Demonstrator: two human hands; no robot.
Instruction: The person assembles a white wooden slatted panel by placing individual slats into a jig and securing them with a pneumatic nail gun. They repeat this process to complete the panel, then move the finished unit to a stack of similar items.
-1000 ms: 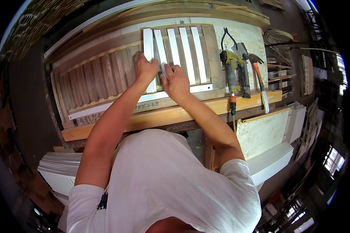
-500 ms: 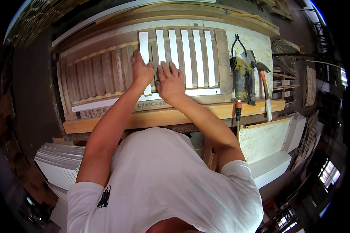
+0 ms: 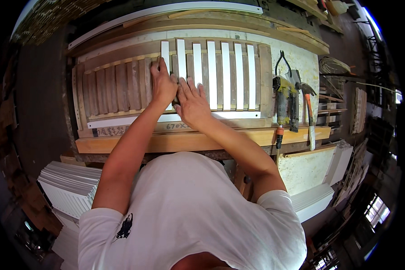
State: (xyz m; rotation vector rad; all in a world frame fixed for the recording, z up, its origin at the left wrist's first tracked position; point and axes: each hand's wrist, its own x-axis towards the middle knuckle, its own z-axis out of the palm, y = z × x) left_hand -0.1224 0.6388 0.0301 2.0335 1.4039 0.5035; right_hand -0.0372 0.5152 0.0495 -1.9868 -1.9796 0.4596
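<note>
Several narrow white slats lie side by side in the slots of a brown wooden jig. My left hand is closed on the leftmost slat, its index finger stretched along the strip. Beside it, my right hand lies flat with fingers apart over the lower parts of the neighbouring slats. The second slat pokes farther up than those to its right. A white rail with end holes runs across the slats' near ends, partly hidden by my hands.
Right of the jig lie black-handled pincers, a nail gun with a hose fitting, and a claw hammer. White slatted panels are stacked at lower left. Another white rail lies along the bench's far side.
One more white slat now lies at the left of the row, under my left hand. Both hands have shifted left along the jig, and the view has moved slightly.
</note>
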